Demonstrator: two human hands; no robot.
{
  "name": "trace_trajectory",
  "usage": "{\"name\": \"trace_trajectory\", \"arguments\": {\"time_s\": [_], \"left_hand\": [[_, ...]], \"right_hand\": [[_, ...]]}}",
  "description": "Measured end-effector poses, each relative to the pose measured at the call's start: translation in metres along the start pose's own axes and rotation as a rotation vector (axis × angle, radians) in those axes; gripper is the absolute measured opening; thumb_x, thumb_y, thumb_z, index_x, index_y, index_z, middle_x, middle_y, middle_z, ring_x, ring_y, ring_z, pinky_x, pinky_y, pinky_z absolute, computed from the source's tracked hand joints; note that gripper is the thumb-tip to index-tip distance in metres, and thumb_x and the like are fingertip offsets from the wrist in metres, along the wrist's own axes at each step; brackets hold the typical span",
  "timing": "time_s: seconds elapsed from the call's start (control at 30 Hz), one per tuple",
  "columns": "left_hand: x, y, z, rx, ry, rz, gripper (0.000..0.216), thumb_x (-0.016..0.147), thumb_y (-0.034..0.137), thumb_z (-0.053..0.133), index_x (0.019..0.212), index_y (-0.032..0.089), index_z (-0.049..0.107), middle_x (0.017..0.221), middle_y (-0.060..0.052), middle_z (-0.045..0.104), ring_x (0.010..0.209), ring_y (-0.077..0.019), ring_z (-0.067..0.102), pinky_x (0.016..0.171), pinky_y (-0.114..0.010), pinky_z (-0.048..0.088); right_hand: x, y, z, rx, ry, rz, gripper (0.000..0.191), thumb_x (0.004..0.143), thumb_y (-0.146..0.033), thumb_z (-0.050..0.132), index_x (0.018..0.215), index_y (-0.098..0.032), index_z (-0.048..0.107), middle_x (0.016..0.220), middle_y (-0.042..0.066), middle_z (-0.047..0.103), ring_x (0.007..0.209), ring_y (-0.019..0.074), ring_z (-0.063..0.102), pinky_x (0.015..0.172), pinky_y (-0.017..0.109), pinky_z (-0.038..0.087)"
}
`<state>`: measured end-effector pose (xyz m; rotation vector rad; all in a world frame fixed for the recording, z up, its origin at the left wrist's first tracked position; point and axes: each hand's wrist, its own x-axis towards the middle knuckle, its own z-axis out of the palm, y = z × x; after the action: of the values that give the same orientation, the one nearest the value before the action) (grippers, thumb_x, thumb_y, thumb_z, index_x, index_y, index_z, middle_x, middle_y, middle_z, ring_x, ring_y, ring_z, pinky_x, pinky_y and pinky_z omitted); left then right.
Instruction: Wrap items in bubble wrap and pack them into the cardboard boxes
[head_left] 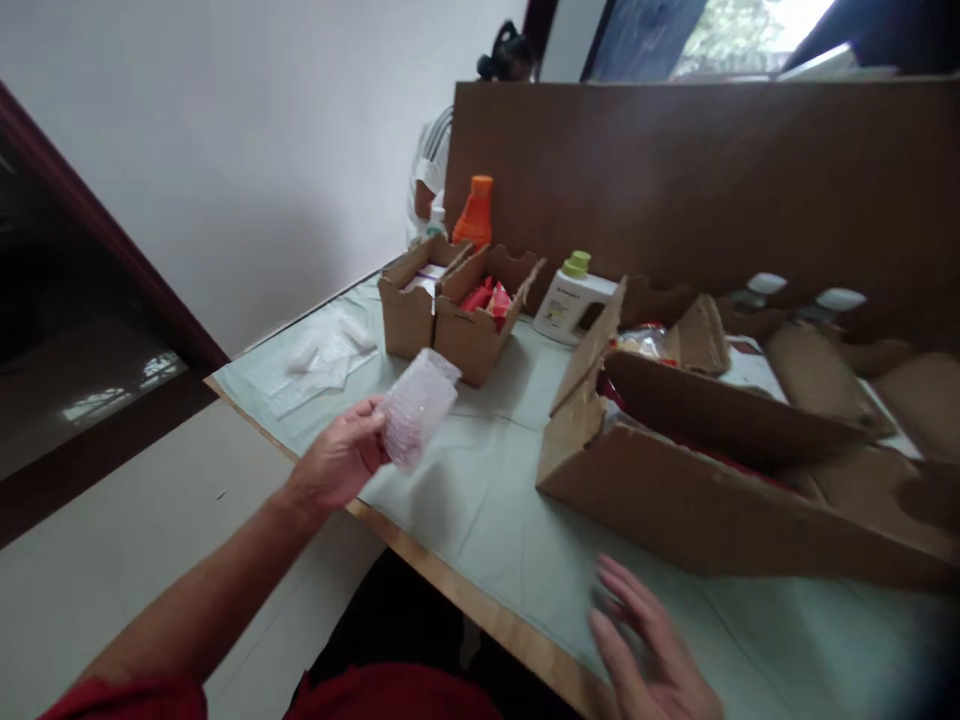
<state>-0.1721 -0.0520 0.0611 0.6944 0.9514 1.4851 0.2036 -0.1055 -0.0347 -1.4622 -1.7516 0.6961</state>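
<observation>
My left hand (343, 455) is closed on a bubble-wrap pouch (420, 408), raised over the near edge of the table (480, 470). What may lie inside the pouch I cannot make out. Low on the right, my right hand (649, 640) hovers by the table's front edge, thumb and fingers apart and nothing between them; it is slightly blurred. Beyond the left hand, several clear plastic bags (319, 355) lie flat at the table's left end. Nearest to the right hand is a large open cardboard box (675, 490).
Two small cardboard bins (466, 345) hold packets. Behind them stand an orange bottle (474, 212) and a small clear bottle. A white bottle with a green cap (571, 300) leans beside the big boxes. A tall cardboard panel (675, 180) closes off the back; a person (431, 180) is partly hidden behind it.
</observation>
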Motion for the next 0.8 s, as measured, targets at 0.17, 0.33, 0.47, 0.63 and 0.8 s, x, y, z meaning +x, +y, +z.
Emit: {"name": "trace_trajectory", "arguments": {"time_s": [0.17,0.33,0.47,0.63,0.8], "left_hand": [[-0.043,-0.074,0.056,-0.26,-0.178,-0.37,0.023,0.074,0.03,0.072,0.094,0.018,0.069,0.092,-0.005,0.076,0.091,-0.0244,0.074,0.09,-0.041,0.058],[-0.06,-0.09,0.08,-0.243,-0.312,-0.505,0.039,0.064,0.037,0.066,0.096,0.016,0.072,0.098,-0.011,0.079,0.114,-0.0392,0.07,0.102,-0.057,0.052],[-0.062,-0.092,0.084,-0.132,-0.171,-0.472,0.058,0.061,0.046,0.068,0.113,0.019,0.072,0.106,-0.011,0.079,0.109,-0.0386,0.072,0.096,-0.055,0.057],[-0.061,-0.109,0.088,-0.059,-0.294,-0.557,0.073,0.063,0.07,0.07,0.118,0.022,0.069,0.106,-0.012,0.077,0.106,-0.0371,0.072,0.087,-0.049,0.059],[-0.048,-0.111,0.091,0.259,-0.44,-0.345,0.033,0.074,0.043,0.078,0.095,0.019,0.07,0.084,-0.006,0.073,0.082,-0.0238,0.072,0.075,-0.036,0.057]], "right_hand": [[0.026,-0.067,0.034,0.615,-0.171,0.21,0.081,0.088,-0.069,0.063,0.153,-0.026,0.042,0.157,0.016,0.049,0.138,0.0324,0.054,0.106,0.049,0.052],[0.025,-0.065,0.029,0.979,-0.225,0.453,0.077,0.076,-0.074,0.071,0.133,-0.023,0.061,0.128,0.013,0.072,0.118,0.0322,0.068,0.103,0.047,0.054],[0.015,-0.06,0.02,1.081,-0.068,0.607,0.057,0.06,-0.057,0.09,0.101,-0.02,0.073,0.096,0.008,0.078,0.089,0.0288,0.073,0.086,0.042,0.059],[0.002,-0.039,-0.016,0.86,0.033,0.607,0.044,0.061,-0.052,0.091,0.084,-0.018,0.074,0.078,0.004,0.074,0.066,0.0185,0.065,0.063,0.03,0.054],[-0.01,-0.026,-0.074,0.374,0.043,0.292,0.022,0.085,-0.042,0.074,0.088,-0.021,0.079,0.087,0.006,0.077,0.078,0.0213,0.07,0.073,0.033,0.057]]}}
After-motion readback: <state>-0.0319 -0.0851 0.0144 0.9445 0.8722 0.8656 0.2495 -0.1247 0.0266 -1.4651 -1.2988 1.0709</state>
